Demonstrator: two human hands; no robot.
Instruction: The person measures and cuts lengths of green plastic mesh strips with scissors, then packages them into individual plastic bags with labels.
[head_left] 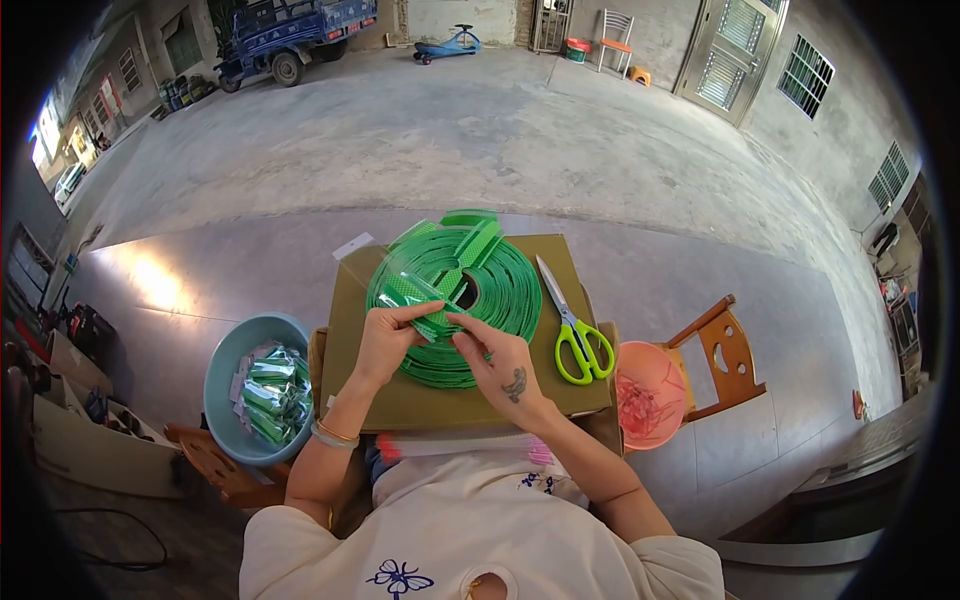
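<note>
My left hand (385,340) and right hand (500,365) pinch one green strip (432,322). Blue basin (225,350), near left, holds wrapped bundles (272,395); the coil (500,285) looks largely unused.

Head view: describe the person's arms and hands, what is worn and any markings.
No gloves. The left hand has two bangles at the wrist, one pale, one thin and gold. The right hand bears a small dark tattoo on its back. Short cream sleeves.

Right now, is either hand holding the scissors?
No, the scissors lie on the cardboard beside the ribbon coil, while the left hand and right hand both pinch a green strip.
</note>
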